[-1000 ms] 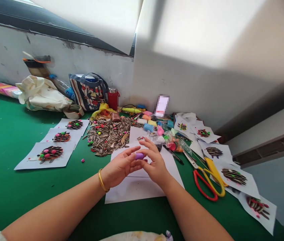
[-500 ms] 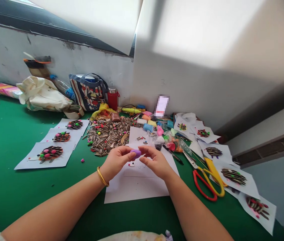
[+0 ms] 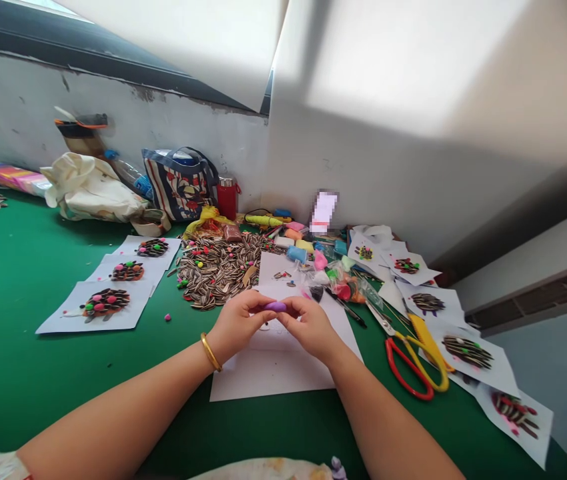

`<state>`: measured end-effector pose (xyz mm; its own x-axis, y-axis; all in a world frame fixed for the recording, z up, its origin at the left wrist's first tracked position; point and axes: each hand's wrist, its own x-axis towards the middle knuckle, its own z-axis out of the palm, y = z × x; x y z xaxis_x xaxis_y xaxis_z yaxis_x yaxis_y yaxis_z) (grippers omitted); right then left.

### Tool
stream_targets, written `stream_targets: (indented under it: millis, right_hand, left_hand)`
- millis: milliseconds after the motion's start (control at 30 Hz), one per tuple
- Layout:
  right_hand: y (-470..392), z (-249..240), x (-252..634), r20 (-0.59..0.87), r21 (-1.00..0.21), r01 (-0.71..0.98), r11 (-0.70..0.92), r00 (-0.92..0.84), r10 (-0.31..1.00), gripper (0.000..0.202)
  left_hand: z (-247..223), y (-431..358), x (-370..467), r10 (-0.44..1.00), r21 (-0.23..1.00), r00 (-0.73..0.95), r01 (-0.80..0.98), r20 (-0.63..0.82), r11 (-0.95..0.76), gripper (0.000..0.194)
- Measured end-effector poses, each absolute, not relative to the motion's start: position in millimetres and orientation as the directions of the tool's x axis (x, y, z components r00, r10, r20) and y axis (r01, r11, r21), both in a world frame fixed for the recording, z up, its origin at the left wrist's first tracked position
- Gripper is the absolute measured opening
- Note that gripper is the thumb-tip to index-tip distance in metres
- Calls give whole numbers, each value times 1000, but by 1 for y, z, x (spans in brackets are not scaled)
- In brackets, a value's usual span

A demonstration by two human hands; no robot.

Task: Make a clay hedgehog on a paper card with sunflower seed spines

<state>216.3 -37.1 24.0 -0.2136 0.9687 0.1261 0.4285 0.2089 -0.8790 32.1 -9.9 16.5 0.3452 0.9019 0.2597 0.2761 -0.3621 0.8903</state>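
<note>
A small lump of purple modelling clay [image 3: 277, 307] is pinched between both hands, over white paper [image 3: 273, 380]. My left hand [image 3: 241, 323], with a gold bangle on its wrist, grips the clay's left end between thumb and fingers. On its right end, the fingertips and thumb of my right hand [image 3: 311, 327] are closed. Beneath the hands, a drawing with a small dark dot is mostly covered. Just beyond them lies a smaller white sheet [image 3: 273, 267] with a few seeds on it.
Striped sunflower seeds [image 3: 218, 273] are heaped behind the left hand. Bagged coloured clay [image 3: 321, 260] lies behind the right. Red-and-yellow scissors [image 3: 413, 360] rest at the right, beside seed-hedgehog pictures [image 3: 468, 350]. More such pictures [image 3: 106, 303] lie at the left. A red flask [image 3: 227, 197] stands near the wall.
My right fingers have come in and closed on the purple clay, which was held by the left hand alone. The clay now looks longer and lies more level.
</note>
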Motion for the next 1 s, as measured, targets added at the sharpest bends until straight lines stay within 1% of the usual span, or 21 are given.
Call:
stream_targets:
  millis: [67,100,200,233,300,367,433,533,600,667,767,900,933,1000]
  right_hand:
    - [-39,26,218,127,-851,472,229,-237,963,22]
    - [-40,26,218,137,-838,488,245,-246,960,27]
    - [-43,25,220,186,-810,505,298,-262,947,58]
    - [-44,24,219,199,-809,498,312,-267,943,60]
    - [-43,21,218,217,-826,463,321,-264,940,47]
    - [-42,19,217,218,-861,413,298,-229,949,32]
    - [-40,17,216,209,-893,365,263,-181,961,25]
    - [-40,18,217,207,-912,336,234,-115,972,21]
    - [-40,19,218,211,-913,340,226,-81,974,20]
    - [-40,19,219,209,-908,352,227,-88,974,18]
    - [-40,18,220,198,-894,375,245,-160,967,19]
    - [-40,15,220,176,-908,361,213,-133,975,36]
    - [-40,15,220,178,-910,354,214,-133,975,34]
    - [-40,14,221,188,-911,341,234,-165,968,22]
  left_hand:
    - [18,-10,32,910,881,324,308,259,-360,15]
    - [18,-10,32,919,887,311,312,244,-341,16]
    - [17,-9,33,938,923,307,289,163,-255,22]
    - [16,-9,33,937,929,319,281,144,-239,23]
    - [15,-9,34,926,928,349,277,145,-250,23]
    - [14,-10,35,916,916,359,276,181,-290,23]
    - [14,-12,36,906,908,367,270,211,-320,23]
    - [11,-14,37,891,926,398,206,216,-317,25]
    - [9,-14,39,895,954,397,126,202,-271,31]
    - [6,-13,39,906,971,382,78,181,-227,33]
    - [5,-10,39,911,975,382,85,157,-204,23]
    - [6,-7,38,916,977,370,77,155,-197,22]
    - [7,-8,38,913,976,376,77,159,-202,21]
    - [6,-9,38,900,971,402,86,170,-222,19]
